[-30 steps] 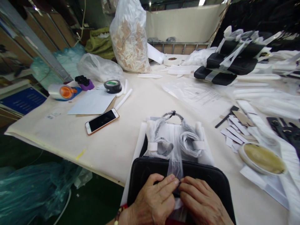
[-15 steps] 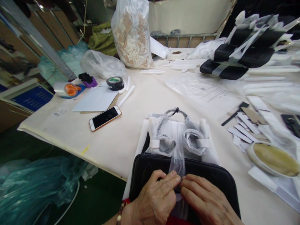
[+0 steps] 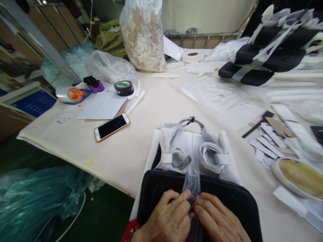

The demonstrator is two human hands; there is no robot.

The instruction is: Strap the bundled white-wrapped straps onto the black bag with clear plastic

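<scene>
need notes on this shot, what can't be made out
In the head view:
Clear plastic strip: part hidden by the left grip and right grip.
Black leather-like round-cornered panel: near side cut off by the bottom edge.
Translucent printed sheet: text too small.
White-rimmed yellowish oval: right end cut off.

The bare left hand [image 3: 170, 215] reaches in from the near left, its back turned up and its fingers [image 3: 180, 201] bent, angled toward the far right. The bare right hand [image 3: 218, 218] mirrors it from the near right, knuckles bent, fingers close together. Both sets of fingertips nearly meet; their undersides are hidden.
</scene>
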